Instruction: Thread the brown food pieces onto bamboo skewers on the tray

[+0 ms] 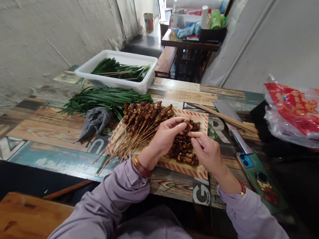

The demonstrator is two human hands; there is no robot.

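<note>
My left hand is closed, with thumb and fingers pinching a small dark piece of meat. My right hand pinches a thin bamboo skewer, mostly hidden by the fingers, whose tip end meets that piece. Below both hands, a heap of loose brown glazed meat pieces lies on a sheet of paper with a red-striped border. To the left of my left hand, a pile of finished meat skewers rests on the same sheet, their bare sticks pointing toward me.
Green chives lie behind a grey cloth; a white tub holds more. At right are a cleaver, loose bamboo skewers, a green phone and red-printed plastic bags. A wooden stool stands front left.
</note>
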